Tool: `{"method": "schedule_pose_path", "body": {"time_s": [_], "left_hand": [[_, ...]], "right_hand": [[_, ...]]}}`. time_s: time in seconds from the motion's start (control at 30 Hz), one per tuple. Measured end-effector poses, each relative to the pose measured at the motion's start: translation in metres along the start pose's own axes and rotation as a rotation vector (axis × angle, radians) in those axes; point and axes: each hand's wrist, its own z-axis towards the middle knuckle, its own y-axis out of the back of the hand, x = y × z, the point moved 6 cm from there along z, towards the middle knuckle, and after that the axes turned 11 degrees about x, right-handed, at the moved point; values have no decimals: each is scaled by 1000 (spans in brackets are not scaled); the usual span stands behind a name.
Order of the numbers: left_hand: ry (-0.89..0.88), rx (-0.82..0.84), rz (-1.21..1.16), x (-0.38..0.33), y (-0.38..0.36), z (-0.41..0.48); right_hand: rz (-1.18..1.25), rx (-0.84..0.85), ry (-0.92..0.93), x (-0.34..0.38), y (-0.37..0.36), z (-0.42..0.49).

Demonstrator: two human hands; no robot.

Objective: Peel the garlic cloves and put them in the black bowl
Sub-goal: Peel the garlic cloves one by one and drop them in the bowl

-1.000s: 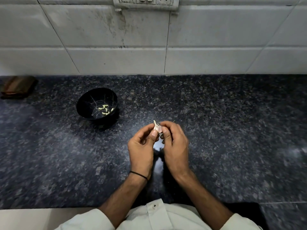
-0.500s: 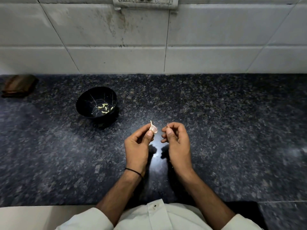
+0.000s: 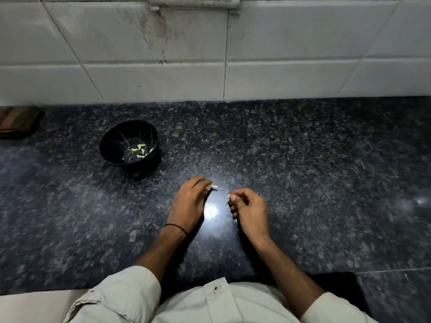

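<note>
Head view: my left hand [image 3: 186, 202] pinches the light, likely slippery garlic clove [image 3: 212, 187] by its end; my right hand [image 3: 250, 210] is curled, contents unclear.

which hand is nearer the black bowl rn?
Left. The left hand, pinching a clove, is toward the person and right of the bowl. The right hand is further right, beyond the left.
</note>
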Motion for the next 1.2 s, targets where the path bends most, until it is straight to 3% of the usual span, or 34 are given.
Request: {"method": "schedule_pose_path", "body": {"time_s": [0.27, 0.4, 0.53, 0.93, 1.2], "left_hand": [[102, -149, -258, -15, 2, -35], [168, -110, -419, -19, -14, -43], [336, -25, -779, -10, -31, -44], [389, -99, -906, -12, -33, -38], [356, -65, -768, -6, -34, -38]], "right_hand": [[8, 35, 66, -5, 1, -5], [15, 86, 135, -2, 0, -7], [21, 137, 115, -3, -1, -8], [48, 232, 119, 0, 1, -9], [-4, 282, 33, 0, -1, -4]]}}
